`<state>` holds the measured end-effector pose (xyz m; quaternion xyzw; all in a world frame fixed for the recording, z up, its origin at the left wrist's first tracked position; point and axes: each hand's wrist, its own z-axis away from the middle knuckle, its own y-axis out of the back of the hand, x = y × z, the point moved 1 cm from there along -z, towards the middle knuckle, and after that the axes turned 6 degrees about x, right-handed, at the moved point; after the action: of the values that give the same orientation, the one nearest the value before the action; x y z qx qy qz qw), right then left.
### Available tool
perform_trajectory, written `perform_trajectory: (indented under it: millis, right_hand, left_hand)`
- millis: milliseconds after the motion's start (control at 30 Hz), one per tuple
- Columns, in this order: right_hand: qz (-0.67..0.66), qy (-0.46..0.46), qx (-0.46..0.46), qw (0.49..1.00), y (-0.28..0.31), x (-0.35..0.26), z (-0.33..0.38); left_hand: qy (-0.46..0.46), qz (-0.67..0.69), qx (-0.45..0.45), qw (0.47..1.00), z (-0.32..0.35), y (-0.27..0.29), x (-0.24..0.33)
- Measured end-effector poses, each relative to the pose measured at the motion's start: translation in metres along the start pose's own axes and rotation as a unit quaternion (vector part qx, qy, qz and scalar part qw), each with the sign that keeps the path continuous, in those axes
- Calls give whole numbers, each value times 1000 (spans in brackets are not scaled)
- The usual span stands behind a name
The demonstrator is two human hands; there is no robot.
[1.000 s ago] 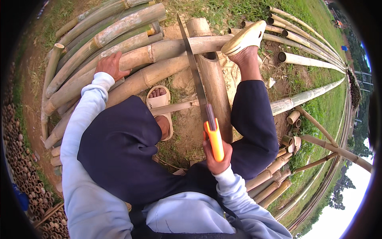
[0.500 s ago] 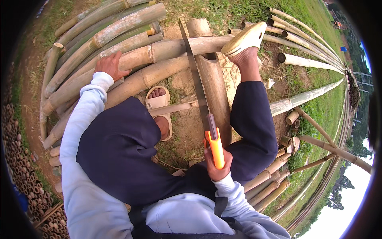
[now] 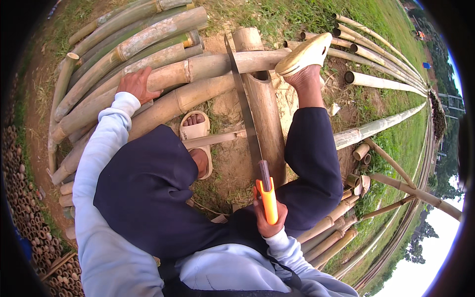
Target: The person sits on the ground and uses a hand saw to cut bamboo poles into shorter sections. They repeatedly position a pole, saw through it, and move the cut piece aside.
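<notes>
The right hand (image 3: 269, 222) is wrapped tight on the orange handle of the saw (image 3: 246, 114), its thin bendy blade lying across a thick, hard, heavy-looking bamboo pole (image 3: 217, 64) that the left hand (image 3: 137, 85) presses flat.

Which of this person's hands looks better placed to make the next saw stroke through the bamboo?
The right hand, probably: it grips the orange handle of the saw, whose blade lies across the bamboo pole. The left hand is pressed flat on the stacked poles, away from the saw.
</notes>
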<state>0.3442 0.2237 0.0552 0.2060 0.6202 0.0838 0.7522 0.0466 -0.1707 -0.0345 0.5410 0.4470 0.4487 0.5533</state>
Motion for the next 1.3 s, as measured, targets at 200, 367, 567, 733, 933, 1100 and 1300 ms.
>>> perform_trajectory:
  millis: [200,367,567,733,933,1100,1300]
  right_hand:
    - [-42,77,34,996,-74,-16,-177]
    - [-72,6,1,997,-17,2,-52]
    - [-80,26,49,995,-22,13,-25]
    - [-68,33,9,997,-73,-15,-198]
    - [-82,-56,2,995,-16,4,-24]
    - [-47,3,33,998,-9,6,-10]
    - [-90,24,15,996,-65,6,-155]
  left_hand:
    - [-18,23,17,999,-16,6,11]
    - [7,6,-8,1000,0,9,0]
    - [15,7,-14,1000,-10,8,2]
    - [-19,5,24,1000,-13,6,8]
    - [3,28,-4,1000,-1,13,2]
    - [6,9,1,1000,-6,7,3]
    - [-6,22,-8,1000,-11,10,13]
